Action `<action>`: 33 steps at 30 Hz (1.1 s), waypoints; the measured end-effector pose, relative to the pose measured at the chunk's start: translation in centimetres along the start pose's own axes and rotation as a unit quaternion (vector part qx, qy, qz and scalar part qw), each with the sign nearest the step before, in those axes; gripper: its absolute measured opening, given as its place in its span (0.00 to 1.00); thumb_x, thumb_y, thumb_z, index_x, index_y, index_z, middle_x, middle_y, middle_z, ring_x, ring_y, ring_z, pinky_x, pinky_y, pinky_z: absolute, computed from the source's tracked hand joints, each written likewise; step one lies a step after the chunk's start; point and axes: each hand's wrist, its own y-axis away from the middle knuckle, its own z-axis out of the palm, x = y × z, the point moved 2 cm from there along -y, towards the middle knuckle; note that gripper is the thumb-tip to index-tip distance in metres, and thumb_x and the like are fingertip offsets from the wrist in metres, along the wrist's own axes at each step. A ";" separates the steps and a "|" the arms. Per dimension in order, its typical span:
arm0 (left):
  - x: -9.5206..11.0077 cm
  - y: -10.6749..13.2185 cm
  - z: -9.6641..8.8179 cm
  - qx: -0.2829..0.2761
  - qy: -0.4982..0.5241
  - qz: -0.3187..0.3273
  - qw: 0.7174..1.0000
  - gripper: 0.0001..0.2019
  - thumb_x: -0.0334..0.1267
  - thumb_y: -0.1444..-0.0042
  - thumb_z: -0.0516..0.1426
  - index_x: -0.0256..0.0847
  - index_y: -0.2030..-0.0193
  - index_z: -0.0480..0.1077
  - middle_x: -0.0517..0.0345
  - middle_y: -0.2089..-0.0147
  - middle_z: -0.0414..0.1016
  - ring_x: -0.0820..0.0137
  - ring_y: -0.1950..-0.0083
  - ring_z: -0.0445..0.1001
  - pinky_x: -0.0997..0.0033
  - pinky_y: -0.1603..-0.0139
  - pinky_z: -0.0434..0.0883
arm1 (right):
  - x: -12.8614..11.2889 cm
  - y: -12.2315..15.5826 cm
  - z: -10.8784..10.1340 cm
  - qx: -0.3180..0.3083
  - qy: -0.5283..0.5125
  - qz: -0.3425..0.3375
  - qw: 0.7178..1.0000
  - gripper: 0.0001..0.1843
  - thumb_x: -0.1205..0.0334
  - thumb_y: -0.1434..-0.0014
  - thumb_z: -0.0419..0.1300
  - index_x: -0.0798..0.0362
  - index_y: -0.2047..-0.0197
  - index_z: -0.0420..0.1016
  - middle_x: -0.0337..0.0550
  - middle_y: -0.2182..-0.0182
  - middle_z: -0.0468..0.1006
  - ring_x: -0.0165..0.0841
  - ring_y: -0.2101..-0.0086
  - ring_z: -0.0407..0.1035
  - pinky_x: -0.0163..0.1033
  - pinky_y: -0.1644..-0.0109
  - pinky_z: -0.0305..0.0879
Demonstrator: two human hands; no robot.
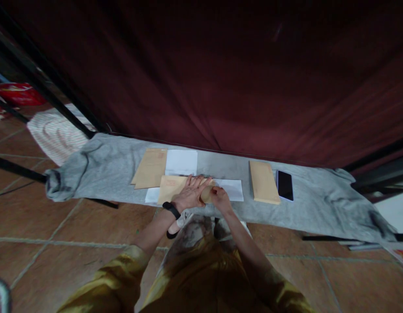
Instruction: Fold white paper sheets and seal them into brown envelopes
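A tan paper envelope (170, 188) with faint red print lies across white paper (233, 190) in front of me. My left hand (189, 194) rests flat on the envelope with its fingers spread. At the envelope's right end, my right hand (220, 199) is closed, its fingers pinching the edge of a curled tan flap (206, 194). The fingers partly hide that flap. Farther left are several tan envelopes (152, 167), fanned and overlapping. A white sheet (181, 162) lies beside them, behind my left hand.
To the right sit a thick stack of tan envelopes (263, 182) and a dark-screened phone (285, 186). Grey cloth (306, 200) covers the narrow bench. A dark red curtain (201, 78) hangs behind it, with black metal bars (64, 93) at the left.
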 end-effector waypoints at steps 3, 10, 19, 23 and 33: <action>-0.2 0.1 -0.1 -0.008 0.019 -0.012 1.000 0.59 0.50 0.56 0.69 0.42 0.23 0.40 0.37 0.28 0.53 0.48 0.25 0.49 0.41 0.26 0.36 | 0.2 0.0 0.0 0.016 0.015 0.023 1.000 0.13 0.66 0.33 0.53 0.55 0.51 0.76 0.49 0.57 0.79 0.35 0.57 0.75 0.36 0.52 0.68; -0.6 0.0 0.2 -0.008 0.046 -0.016 0.999 0.61 0.51 0.58 0.69 0.46 0.23 0.38 0.41 0.28 0.53 0.48 0.25 0.49 0.40 0.26 0.36 | 0.0 -0.3 -0.8 0.043 0.001 0.012 0.999 0.15 0.67 0.36 0.55 0.51 0.47 0.72 0.46 0.57 0.79 0.34 0.55 0.74 0.34 0.51 0.66; 0.0 0.5 -0.5 0.036 0.016 0.027 0.999 0.56 0.52 0.52 0.67 0.43 0.23 0.42 0.38 0.26 0.51 0.45 0.24 0.44 0.37 0.26 0.33 | 0.7 -1.5 -1.0 0.006 -0.199 0.041 0.979 0.09 0.64 0.38 0.53 0.52 0.63 0.75 0.43 0.65 0.79 0.35 0.61 0.73 0.36 0.55 0.67; 0.4 1.0 -1.2 0.052 0.004 0.042 0.998 0.53 0.51 0.50 0.67 0.47 0.23 0.43 0.41 0.25 0.50 0.45 0.23 0.43 0.36 0.26 0.33 | 0.9 -1.1 -1.0 -0.043 -0.261 0.036 0.964 0.13 0.60 0.37 0.50 0.53 0.60 0.75 0.41 0.68 0.80 0.35 0.66 0.75 0.35 0.63 0.70; 1.7 2.0 -2.7 0.024 -0.005 0.095 0.995 0.54 0.55 0.52 0.68 0.51 0.23 0.45 0.44 0.22 0.45 0.46 0.22 0.39 0.37 0.26 0.32 | 2.8 1.4 -3.0 -0.201 -0.488 0.032 0.849 0.19 0.53 0.52 0.67 0.51 0.57 0.77 0.44 0.62 0.83 0.36 0.64 0.77 0.40 0.59 0.73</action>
